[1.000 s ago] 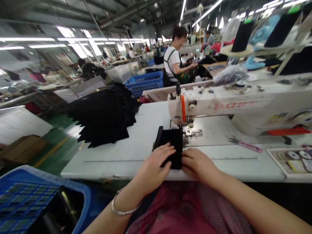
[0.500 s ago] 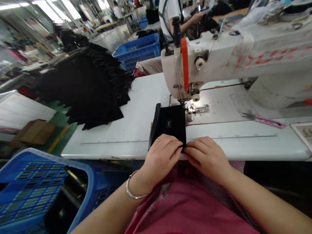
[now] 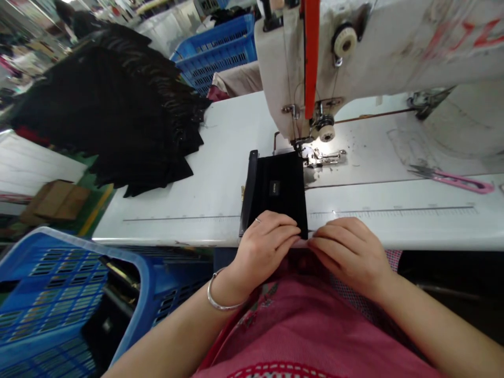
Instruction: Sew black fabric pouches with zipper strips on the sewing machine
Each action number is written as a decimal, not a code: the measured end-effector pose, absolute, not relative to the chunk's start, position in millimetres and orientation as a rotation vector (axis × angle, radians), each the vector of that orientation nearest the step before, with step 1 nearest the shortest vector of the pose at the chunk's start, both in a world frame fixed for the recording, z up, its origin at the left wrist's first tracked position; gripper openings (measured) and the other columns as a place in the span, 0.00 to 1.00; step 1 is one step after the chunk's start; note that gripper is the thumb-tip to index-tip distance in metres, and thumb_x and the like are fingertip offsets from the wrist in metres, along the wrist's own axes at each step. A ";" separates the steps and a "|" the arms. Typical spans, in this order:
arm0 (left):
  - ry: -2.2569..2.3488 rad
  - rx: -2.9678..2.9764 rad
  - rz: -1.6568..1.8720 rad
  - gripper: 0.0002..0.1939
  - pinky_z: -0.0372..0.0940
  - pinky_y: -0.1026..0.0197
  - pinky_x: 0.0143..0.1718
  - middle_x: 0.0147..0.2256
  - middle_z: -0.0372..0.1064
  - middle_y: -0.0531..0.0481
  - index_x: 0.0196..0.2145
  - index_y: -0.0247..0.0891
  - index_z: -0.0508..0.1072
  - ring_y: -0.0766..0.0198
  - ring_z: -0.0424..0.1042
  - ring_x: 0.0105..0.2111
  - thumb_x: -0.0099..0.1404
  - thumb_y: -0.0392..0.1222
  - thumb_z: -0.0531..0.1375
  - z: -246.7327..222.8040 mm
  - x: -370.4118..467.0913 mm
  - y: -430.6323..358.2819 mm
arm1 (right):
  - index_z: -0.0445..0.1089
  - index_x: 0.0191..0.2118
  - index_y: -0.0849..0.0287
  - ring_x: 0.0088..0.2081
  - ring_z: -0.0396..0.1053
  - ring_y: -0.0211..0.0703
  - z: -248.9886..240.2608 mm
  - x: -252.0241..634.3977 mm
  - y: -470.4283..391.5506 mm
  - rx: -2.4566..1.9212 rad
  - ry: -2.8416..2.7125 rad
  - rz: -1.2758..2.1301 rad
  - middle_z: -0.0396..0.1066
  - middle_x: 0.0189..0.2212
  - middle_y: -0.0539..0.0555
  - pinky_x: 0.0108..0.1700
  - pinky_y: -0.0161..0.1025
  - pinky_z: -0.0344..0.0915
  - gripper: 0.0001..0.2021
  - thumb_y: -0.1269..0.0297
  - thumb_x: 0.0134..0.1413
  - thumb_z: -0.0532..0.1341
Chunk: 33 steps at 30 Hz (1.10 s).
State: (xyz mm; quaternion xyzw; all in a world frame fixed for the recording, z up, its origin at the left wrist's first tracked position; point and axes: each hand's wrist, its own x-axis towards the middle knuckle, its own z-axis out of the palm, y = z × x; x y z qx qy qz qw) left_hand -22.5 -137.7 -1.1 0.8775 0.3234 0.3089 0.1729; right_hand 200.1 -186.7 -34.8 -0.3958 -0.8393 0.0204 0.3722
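A: Where is the black piece (image 3: 280, 202), please?
B: It lies flat on the table (image 3: 212, 184), at the near side; its far right corner is at the foot of the machine (image 3: 354, 63); a small label (image 3: 274, 188) is on its face, and a dark strip (image 3: 248, 191) runs along its left side.
A: And how is the left hand (image 3: 270, 249)?
B: Its fingers are bent and the thumb comes close to them; it has hold of the piece at the near edge, toward the right corner.
A: The right hand (image 3: 348, 252) also?
B: This one is almost closed, with the fingertips drawn together, just beside the near right corner; whether it pinches something, I cannot tell.
A: What else is there?
B: On the right, pink snips (image 3: 452, 179) lie on the table; on the left, a fanned black stack (image 3: 118, 110); at near left stands a blue basket (image 3: 146, 278) with dark things inside; another basket (image 3: 220, 55) stands far, behind the table.
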 end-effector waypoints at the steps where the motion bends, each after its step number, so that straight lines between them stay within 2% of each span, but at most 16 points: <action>1: 0.900 2.510 0.880 0.06 0.70 0.57 0.46 0.42 0.76 0.48 0.43 0.38 0.77 0.62 0.73 0.42 0.70 0.33 0.62 -1.9 -23.2 -137.6 | 0.73 0.47 0.58 0.43 0.70 0.46 -35.7 199.7 -186.7 -1.021 -2.146 0.041 0.77 0.41 0.55 0.46 0.46 0.67 0.10 0.74 0.60 0.64; 6: 0.833 2.621 0.889 0.09 0.71 0.55 0.48 0.43 0.76 0.47 0.47 0.39 0.76 0.61 0.73 0.43 0.71 0.31 0.59 -5.5 -26.3 -139.7 | 0.73 0.48 0.55 0.41 0.70 0.45 -38.1 195.9 -185.5 -1.044 -2.122 0.007 0.78 0.40 0.53 0.44 0.45 0.68 0.11 0.72 0.61 0.64; 11: 0.775 2.674 0.933 0.13 0.71 0.52 0.51 0.47 0.76 0.45 0.51 0.37 0.73 0.58 0.72 0.46 0.71 0.29 0.58 -8.3 -27.6 -143.3 | 0.73 0.48 0.59 0.41 0.69 0.46 -34.8 194.9 -185.5 -1.029 -2.118 0.034 0.78 0.40 0.54 0.44 0.46 0.68 0.11 0.74 0.60 0.65; 21: 0.825 2.613 0.917 0.13 0.71 0.55 0.51 0.46 0.76 0.46 0.50 0.35 0.75 0.60 0.72 0.46 0.70 0.28 0.60 -15.3 -28.7 -146.3 | 0.74 0.48 0.62 0.42 0.68 0.46 -33.2 197.1 -186.0 -1.001 -2.127 0.065 0.78 0.40 0.55 0.44 0.46 0.68 0.12 0.76 0.59 0.65; 33: 0.735 2.601 0.963 0.16 0.71 0.54 0.50 0.49 0.76 0.45 0.55 0.34 0.72 0.59 0.72 0.48 0.70 0.28 0.61 -18.3 -29.0 -145.9 | 0.75 0.47 0.63 0.42 0.69 0.46 -31.0 198.4 -185.9 -0.975 -2.111 0.063 0.78 0.39 0.55 0.44 0.46 0.67 0.11 0.76 0.58 0.66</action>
